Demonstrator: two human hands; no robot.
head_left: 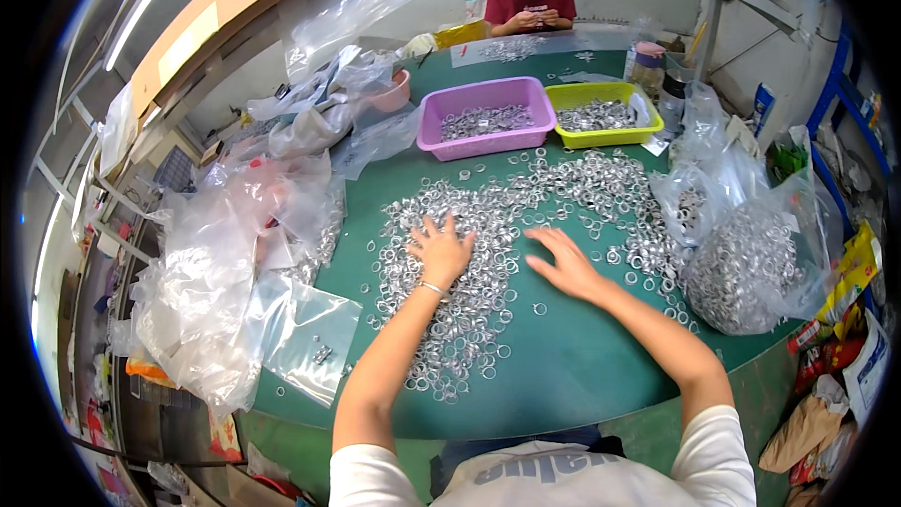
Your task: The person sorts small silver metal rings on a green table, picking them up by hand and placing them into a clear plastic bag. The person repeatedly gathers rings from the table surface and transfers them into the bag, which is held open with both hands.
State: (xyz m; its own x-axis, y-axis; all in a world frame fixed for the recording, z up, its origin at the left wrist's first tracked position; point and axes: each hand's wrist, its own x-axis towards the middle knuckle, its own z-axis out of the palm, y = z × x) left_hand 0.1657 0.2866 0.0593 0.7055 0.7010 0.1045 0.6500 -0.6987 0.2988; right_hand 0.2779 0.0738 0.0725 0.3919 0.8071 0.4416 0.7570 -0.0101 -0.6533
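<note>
Silvery metal rings point(450, 329) lie in a wide heap across the green table point(572, 357). My left hand point(441, 252) rests on the heap, its fingers spread over the rings. Just right of it, my right hand point(567, 265) is stretched out above the green surface beside the heap's edge, fingers extended and nothing held. A second spread of rings point(601, 178) curves from the heap toward the far right. Beyond it stand a purple basin point(485, 143) and a yellow-green basin point(610, 139), both with metal pieces inside.
Clear plastic bags point(211, 263) crowd the left side, with a flat bag point(310, 338) near the front. A bulging bag of rings point(746, 272) stands at the right edge. Jars point(646, 68) are at the back right. Across the table sits a person in a red shirt point(530, 0).
</note>
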